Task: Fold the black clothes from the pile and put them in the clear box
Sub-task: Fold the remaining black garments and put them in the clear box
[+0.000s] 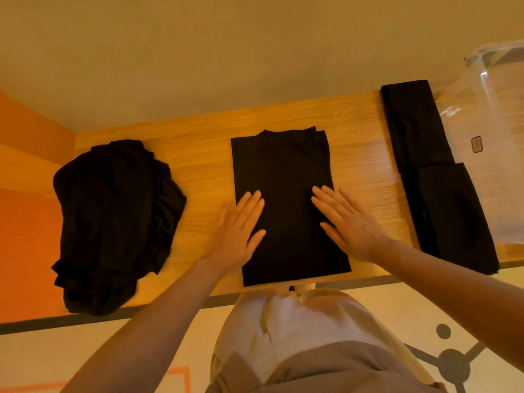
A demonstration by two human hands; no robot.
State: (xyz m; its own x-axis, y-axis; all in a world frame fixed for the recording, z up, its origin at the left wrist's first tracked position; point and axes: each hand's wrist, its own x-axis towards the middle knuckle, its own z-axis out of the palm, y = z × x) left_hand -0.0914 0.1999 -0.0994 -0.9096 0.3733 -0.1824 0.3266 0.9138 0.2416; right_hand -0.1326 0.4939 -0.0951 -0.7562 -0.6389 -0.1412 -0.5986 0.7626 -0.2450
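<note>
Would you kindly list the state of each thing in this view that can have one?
Pile of black clothes: crumpled, unfolded, at the table's left end.
Middle garment: partly folded into a long rectangle, flat on the table.
Two folded clothes: stacked end to end beside the box.
Clear box: contents unclear.
Left hand: flat, on the garment's left edge.
Right hand: flat, on its right edge.

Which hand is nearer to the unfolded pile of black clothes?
Left. The left hand lies flat on the folded garment's left edge, just right of the pile; the right hand lies on its far edge.
</note>
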